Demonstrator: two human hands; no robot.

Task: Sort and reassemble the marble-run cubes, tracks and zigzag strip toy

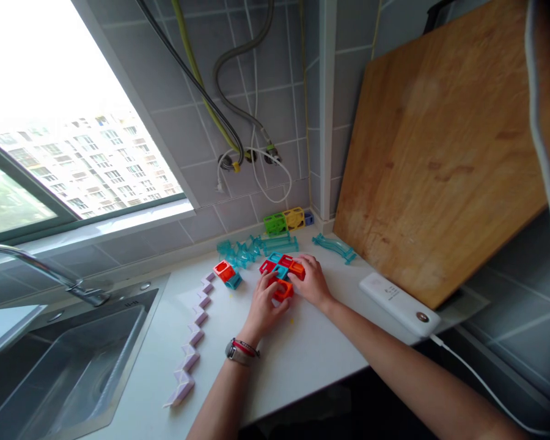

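A cluster of red, orange and teal plastic blocks (280,269) lies on the white counter, with both hands on it. My left hand (262,304) grips the orange and red block at the near side of the cluster, thumb and fingers around it. On the right side, my right hand (312,281) has its fingers closed on the orange block (297,269). Parts of the blocks are hidden under the fingers. Left of the cluster sits a separate orange and teal block pair (227,275), touched by neither hand.
Teal transparent track pieces (242,252) and green and yellow blocks (284,220) stand along the wall. A purple zigzag strip (195,333) lies left, beside the sink (152,305). To the right are a white power bank (398,304) with a cable and a leaning wooden board (440,146).
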